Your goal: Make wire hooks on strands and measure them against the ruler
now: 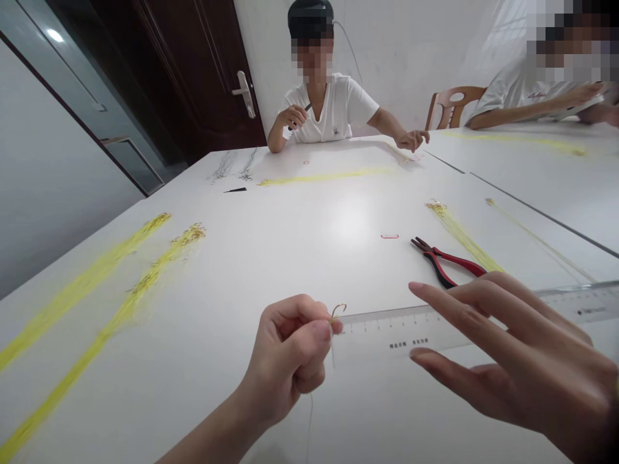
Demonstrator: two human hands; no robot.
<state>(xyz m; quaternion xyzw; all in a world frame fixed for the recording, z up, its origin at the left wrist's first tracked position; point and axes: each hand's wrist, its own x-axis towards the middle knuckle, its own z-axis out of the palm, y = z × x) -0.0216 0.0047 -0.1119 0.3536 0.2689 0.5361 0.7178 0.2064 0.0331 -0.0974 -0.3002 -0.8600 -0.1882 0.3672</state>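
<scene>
My left hand [300, 345] is closed, pinching a small gold fishing hook [340, 309] between thumb and index finger. The hook's bend sticks up above the fingertips, and a thin pale line [310, 419] hangs down below the hand. Spread out over a clear ruler [377, 335], my right hand [512, 354] has its thumb and fingers apart with nothing between them. The ruler lies flat, its left end by my left hand and part of it hidden behind my right hand. Just beyond my right fingers lie red and black pliers [442, 258].
Bundles of yellow line with gold hooks [188, 235] lie on the left of the white table [309, 258]; another bundle [459, 235] is behind the pliers. A small red piece [389, 236] lies mid-table. Across sits a person [333, 109] holding a dark tool; a second person [522, 96] sits far right.
</scene>
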